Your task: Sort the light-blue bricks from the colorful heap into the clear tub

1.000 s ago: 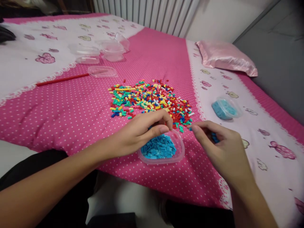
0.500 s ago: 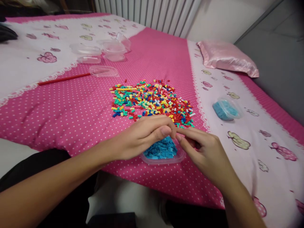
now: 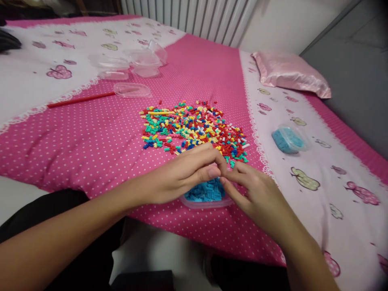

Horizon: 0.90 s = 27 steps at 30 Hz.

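Observation:
Both hands meet over a clear plastic container point(image 3: 209, 205) filled with small blue building bricks point(image 3: 206, 190). My left hand point(image 3: 188, 171) arches over its far left side with the fingers curled and the thumb along them. Whatever lies inside that curl is hidden. My right hand point(image 3: 253, 188) reaches in from the right, fingers bent, and its fingertips touch or nearly touch the left fingers; anything between them is too small to make out. Just beyond the hands spreads a pile of mixed small bricks point(image 3: 194, 125) in red, yellow, green, blue and white.
A lidded container of blue bricks point(image 3: 287, 140) sits to the right. Empty clear containers point(image 3: 144, 60), a clear lid point(image 3: 132, 90) and a red stick point(image 3: 81, 100) are at the far left. A pink pillow point(image 3: 291, 74) lies back right on the polka-dot bedspread point(image 3: 112, 137).
My right hand has shifted slightly up and left, its fingertips closer to the left fingers. My left hand has bent its fingers a little more and stays over the container.

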Available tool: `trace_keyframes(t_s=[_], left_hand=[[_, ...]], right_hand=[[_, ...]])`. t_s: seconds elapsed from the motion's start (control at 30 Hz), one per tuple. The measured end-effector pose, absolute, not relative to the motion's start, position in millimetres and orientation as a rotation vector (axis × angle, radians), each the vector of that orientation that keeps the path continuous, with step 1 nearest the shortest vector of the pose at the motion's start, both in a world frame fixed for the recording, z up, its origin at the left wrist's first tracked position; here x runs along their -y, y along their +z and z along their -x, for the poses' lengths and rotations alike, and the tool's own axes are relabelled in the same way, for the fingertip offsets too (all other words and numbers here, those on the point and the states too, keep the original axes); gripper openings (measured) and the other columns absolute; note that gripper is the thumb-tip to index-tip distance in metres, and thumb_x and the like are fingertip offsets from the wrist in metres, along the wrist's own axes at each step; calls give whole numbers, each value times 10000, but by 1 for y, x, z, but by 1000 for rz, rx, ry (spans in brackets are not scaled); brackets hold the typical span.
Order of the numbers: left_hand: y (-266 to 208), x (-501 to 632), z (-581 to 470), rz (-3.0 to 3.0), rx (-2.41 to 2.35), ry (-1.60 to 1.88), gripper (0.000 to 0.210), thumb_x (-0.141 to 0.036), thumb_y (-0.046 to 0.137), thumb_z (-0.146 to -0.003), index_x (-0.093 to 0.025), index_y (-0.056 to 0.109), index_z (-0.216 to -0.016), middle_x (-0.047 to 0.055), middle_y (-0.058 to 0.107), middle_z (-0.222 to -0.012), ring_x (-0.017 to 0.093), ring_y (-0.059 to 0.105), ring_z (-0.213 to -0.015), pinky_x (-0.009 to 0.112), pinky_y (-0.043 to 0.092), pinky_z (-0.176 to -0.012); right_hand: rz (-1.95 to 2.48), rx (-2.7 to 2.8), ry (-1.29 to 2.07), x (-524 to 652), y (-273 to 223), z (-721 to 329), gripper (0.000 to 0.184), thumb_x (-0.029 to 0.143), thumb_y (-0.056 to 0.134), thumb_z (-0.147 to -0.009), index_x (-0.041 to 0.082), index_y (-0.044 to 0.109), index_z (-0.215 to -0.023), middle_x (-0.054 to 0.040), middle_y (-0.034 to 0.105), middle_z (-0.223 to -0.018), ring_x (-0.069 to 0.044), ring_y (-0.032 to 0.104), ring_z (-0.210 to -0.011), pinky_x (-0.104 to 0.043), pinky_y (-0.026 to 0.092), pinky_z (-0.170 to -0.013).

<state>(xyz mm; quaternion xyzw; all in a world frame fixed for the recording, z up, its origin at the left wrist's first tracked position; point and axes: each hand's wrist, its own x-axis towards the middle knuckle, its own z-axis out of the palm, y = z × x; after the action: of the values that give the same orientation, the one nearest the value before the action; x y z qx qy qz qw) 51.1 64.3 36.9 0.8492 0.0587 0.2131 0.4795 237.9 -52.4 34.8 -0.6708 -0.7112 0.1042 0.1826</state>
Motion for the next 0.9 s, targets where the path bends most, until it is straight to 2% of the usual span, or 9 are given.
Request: trace_keyframes(t_s=[0.17, 0.27, 0.4, 0.6, 0.73, 0.8, 0.9], left_hand=[[36, -65, -53, -2072, -160, 528, 282, -378, 378, -1039, -181, 580, -1033, 46, 605, -998, 142, 559, -937, 257, 447, -833], [36, -65, -52, -2089, -181, 568, 268, -342, 372, -1043, -173, 578, -1018, 37, 595, -971, 134, 551, -918, 248, 436, -830], [39, -66, -51, -2139, -225, 607, 256, -288, 360, -1047, -155, 578, -1019, 25, 575, -947, 122, 529, -888, 241, 420, -826], [41, -68, -48, -2203, -212, 537, 209, -99, 427, -957, -182, 594, -1052, 17, 572, -1031, 135, 526, -992, 259, 408, -894], [39, -70, -46, -2234, -153, 470, 250, -90, 380, -936, -188, 594, -1020, 29, 562, -1031, 152, 529, -995, 277, 414, -905], [38, -70, -46, -2296, -140, 454, 251, -91, 369, -932, -176, 591, -1011, 37, 560, -1023, 155, 533, -979, 277, 417, -896], [36, -71, -47, -2385, -144, 456, 242, -82, 362, -928, -159, 589, -960, 34, 567, -972, 151, 534, -942, 269, 416, -869]], right_hand=[[1864, 2096, 150, 52, 32, -233, 239, 273, 499, -976, 217, 727, -1021, -31, 539, -798, -179, 541, -693, -315, 328, -607], [1897, 2115, 96, 52, 31, -231, 231, 274, 519, -965, 233, 736, -1035, -32, 543, -814, -184, 550, -691, -314, 312, -585], [1896, 2019, 91, 52, 31, -233, 277, 290, 495, -981, 244, 712, -1147, -33, 557, -836, -192, 579, -730, -321, 355, -625], [1894, 2009, 215, 53, 34, -236, 265, 285, 486, -984, 194, 733, -963, -31, 548, -788, -183, 566, -715, -326, 366, -637], [1829, 2068, 300, 54, 36, -234, 259, 258, 501, -966, 167, 718, -856, -34, 543, -771, -175, 557, -703, -323, 385, -640], [1782, 2113, 355, 54, 36, -232, 248, 234, 507, -959, 170, 721, -851, -36, 549, -789, -171, 565, -710, -318, 398, -648], [1647, 2120, 415, 55, 36, -229, 255, 229, 492, -975, 208, 746, -961, -31, 553, -825, -162, 582, -735, -307, 417, -664]])
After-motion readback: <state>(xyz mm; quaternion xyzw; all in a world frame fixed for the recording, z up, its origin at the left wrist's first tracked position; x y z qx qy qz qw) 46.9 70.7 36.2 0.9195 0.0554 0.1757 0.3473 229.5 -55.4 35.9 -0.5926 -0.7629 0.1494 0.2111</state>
